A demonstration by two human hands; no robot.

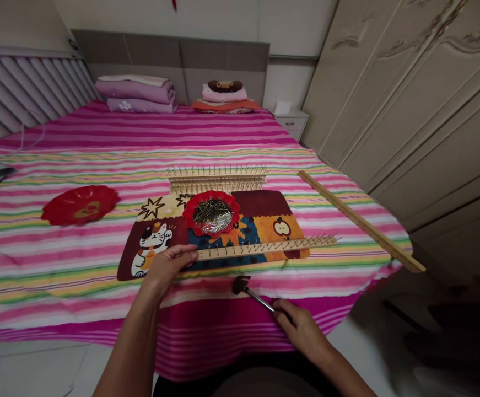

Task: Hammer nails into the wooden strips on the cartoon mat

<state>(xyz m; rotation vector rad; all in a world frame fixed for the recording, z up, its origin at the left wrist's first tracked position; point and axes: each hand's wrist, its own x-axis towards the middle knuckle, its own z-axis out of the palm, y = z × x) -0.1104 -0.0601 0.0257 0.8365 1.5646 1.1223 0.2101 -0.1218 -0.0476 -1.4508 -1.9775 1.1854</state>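
My left hand (173,262) grips the left end of a narrow wooden strip (231,252), from which a row of nails sticks up. That strip lies across the near part of a patterned mat (143,234) with a cat picture. In my right hand (300,325) is a claw hammer (260,301), its dark head pointing away to the left, close to the bed's near edge. A red scalloped dish (188,215) on the mat holds a heap of nails (212,215). Behind it lie nail-studded wooden strips (219,179).
A long bare wooden strip (355,218) lies slanting at the right edge of the bed. To the left rests another red dish (80,205). Folded bedding (136,94) and a second pile (225,102) sit by the headboard. A wardrobe (413,94) stands close on the right.
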